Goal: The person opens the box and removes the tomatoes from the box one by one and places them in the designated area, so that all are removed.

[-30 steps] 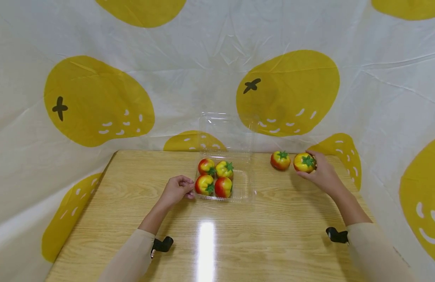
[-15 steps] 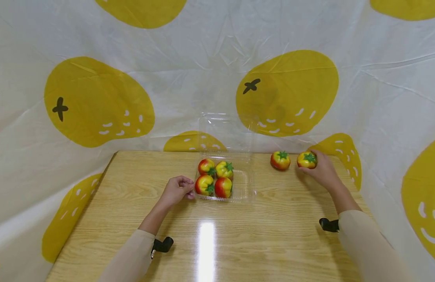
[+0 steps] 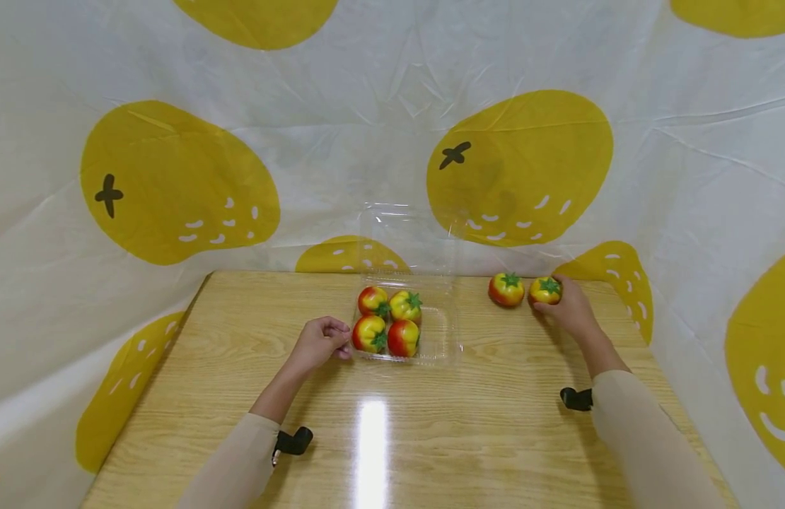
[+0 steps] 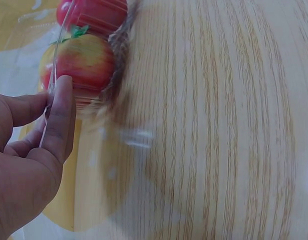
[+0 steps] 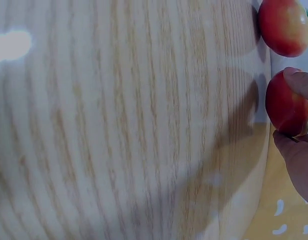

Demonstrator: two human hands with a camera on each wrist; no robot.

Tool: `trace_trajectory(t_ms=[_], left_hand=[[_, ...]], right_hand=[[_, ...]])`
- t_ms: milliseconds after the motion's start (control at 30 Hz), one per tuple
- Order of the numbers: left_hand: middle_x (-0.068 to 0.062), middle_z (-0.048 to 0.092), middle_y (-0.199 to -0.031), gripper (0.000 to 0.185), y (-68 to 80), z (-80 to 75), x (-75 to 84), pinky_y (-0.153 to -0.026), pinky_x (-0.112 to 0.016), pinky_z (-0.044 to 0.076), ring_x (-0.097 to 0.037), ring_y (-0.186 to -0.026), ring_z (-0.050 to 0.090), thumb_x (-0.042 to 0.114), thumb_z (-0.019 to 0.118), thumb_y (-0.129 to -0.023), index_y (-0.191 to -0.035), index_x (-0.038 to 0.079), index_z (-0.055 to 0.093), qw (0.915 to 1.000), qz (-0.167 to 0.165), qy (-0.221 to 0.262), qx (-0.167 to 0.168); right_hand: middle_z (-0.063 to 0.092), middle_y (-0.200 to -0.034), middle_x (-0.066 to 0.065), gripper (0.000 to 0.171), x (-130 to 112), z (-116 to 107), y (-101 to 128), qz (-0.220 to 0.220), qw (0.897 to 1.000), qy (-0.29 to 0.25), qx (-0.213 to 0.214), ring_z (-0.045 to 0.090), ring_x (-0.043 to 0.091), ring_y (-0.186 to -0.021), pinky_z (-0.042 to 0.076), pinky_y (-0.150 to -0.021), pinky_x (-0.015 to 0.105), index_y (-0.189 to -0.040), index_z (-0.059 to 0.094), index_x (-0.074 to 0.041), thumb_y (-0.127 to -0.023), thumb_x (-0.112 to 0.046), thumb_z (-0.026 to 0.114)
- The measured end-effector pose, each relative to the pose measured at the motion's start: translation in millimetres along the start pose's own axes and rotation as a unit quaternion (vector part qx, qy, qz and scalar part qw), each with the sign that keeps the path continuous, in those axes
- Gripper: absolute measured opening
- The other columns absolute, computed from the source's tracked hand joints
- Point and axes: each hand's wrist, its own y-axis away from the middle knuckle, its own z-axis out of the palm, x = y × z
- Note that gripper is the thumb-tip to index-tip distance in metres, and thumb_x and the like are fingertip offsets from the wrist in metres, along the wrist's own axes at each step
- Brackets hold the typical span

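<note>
I see the white cloth backdrop [image 3: 367, 127] with its big yellow fruit prints wrapped round three sides of the wooden bench [image 3: 392, 424]. On the bench, near the middle toward the back, sits the clear plastic clamshell box [image 3: 440, 332], its lid [image 3: 405, 237] standing open against the cloth. Four tomatoes [image 3: 387, 319] fill the left part of the box in a two-by-two block, each touching its neighbours; the right part of the tray shows bare plastic.

My left hand [image 3: 319, 343] rests on the bench at the box's left edge. In the left wrist view its fingers [image 4: 61, 115] are loosely curled, with the fingertips against the clear rim beside the nearest boxed tomato; I count that grip as narrow and pinching the rim.

My right hand [image 3: 567, 311] is well apart from the box, at the bench's far right near the back edge. Its grip is closed round the yellow-red tomato [image 3: 545, 290], thumb and fingers on opposite sides, and the fruit sits low at the bench surface. Just beside it to the left lies the loose red tomato [image 3: 506, 289], on the bench and not held.
</note>
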Motion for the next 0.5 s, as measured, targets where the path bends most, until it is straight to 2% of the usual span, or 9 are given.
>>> trace_trajectory(t_ms=[267, 500], left_hand=[[-0.014, 0.062, -0.082, 0.013, 0.3, 0.5, 0.1, -0.062, -0.030, 0.066, -0.016, -0.064, 0.069, -0.007, 0.064, -0.097, -0.108, -0.014, 0.061, 1.0000, 0.001, -0.001, -0.001], [-0.012, 0.062, -0.082, 0.013, -0.5, 0.3, -0.2, -0.063, -0.029, 0.066, -0.016, -0.065, 0.070, -0.006, 0.064, -0.098, -0.109, -0.014, 0.061, 1.0000, -0.004, 0.006, -0.002]], right_hand=[[0.036, -0.143, 0.047, 0.084, 1.5, 2.9, -2.5, -0.006, 1.000, -0.003, 0.001, 0.039, 0.061, -0.130, 0.033, -0.111, 0.074, -0.150, 0.024, 0.020, -0.093, -0.011, 0.077], [0.030, -0.148, 0.048, 0.087, 1.5, 3.8, -2.6, 0.004, 1.000, -0.008, -0.012, 0.035, 0.062, -0.134, 0.031, -0.114, 0.075, -0.154, 0.015, 0.018, -0.095, -0.010, 0.073]])
